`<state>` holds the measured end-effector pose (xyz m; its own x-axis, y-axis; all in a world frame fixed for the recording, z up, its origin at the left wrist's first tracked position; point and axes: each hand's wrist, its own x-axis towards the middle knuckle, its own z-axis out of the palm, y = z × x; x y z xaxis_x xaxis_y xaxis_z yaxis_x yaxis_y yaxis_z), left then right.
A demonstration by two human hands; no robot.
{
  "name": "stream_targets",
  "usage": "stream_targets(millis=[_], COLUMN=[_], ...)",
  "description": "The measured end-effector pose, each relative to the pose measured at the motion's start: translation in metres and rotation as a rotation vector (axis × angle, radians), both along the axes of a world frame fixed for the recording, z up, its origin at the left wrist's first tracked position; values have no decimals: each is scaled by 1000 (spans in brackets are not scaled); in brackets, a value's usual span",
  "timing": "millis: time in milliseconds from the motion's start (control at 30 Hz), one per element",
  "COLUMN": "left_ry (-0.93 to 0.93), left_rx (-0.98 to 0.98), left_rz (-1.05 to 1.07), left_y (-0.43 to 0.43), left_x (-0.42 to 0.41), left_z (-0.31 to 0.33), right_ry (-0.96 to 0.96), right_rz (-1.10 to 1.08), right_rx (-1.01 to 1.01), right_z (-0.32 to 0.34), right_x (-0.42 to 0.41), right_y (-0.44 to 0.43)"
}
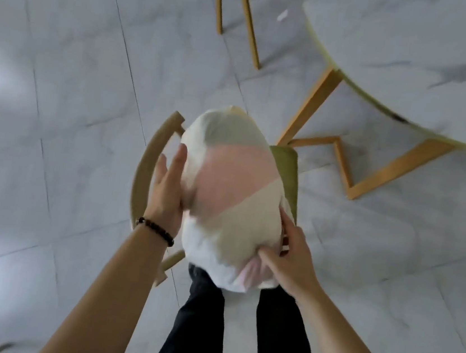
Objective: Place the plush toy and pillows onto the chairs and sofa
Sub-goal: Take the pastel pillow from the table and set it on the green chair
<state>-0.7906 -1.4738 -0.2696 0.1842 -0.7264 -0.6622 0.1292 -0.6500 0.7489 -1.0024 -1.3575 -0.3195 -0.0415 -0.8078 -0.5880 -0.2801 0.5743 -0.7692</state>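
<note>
A plump pillow (229, 193) in white, pink and beige patches is over a wooden chair (148, 163) with a green seat cushion (287, 165). Whether it rests on the seat or is held just above it I cannot tell, since it hides most of the seat. My left hand (168, 180) lies flat with straight fingers against the pillow's left side. My right hand (290, 251) presses its fingers into the pillow's near right corner, thumb dug into the fabric. A dark bead bracelet is on my left wrist.
A round marble-look table (417, 52) on yellow-wood legs (372, 176) stands at the upper right, close to the chair. Another chair's legs (245, 16) show at the top. Pale grey tiled floor surrounds everything. My dark-trousered legs (200, 333) stand just behind the chair.
</note>
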Motion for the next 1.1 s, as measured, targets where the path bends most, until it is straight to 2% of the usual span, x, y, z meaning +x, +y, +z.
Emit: stream_targets(millis=[100, 167, 300, 433, 533, 600, 700, 800, 900, 967, 1033, 1100], left_ry=[-19, -61, -232, -330, -174, -105, -342, -546, -661, -791, -922, -941], left_rx=[177, 230, 206, 265, 405, 380, 232, 29, -82, -85, -36, -38], left_rz=[42, -34, -79, -11, 228, 269, 67, -101, -170, -156, -118, -87], left_y=[-10, -6, 19, 35, 29, 26, 27, 33, 36, 36, 38, 43], left_x=[13, 18, 31, 43, 46, 45, 32, 16, 15, 28, 49, 66], left_z=[-65, -95, -123, -135, -145, -147, -133, -107, -86, -81, -84, -87], right_ry=[-2, -30, 18, 196, 169, 44, -151, -149, -226, -299, -380, -407], right_rz=[78, 120, -48, -54, -102, -152, -195, -303, -375, -345, -226, -88], right_rx=[91, 154, 171, 224, 315, 350, 320, 262, 275, 305, 307, 298], right_z=[-68, -99, -135, -152, -164, -170, -171, -174, -172, -171, -169, -165], right_x=[13, 21, 24, 14, 9, 13, 24, 36, 60, 81, 101, 114], right_y=[-30, -40, -50, -58, -61, -61, -58, -52, -40, -33, -31, -32])
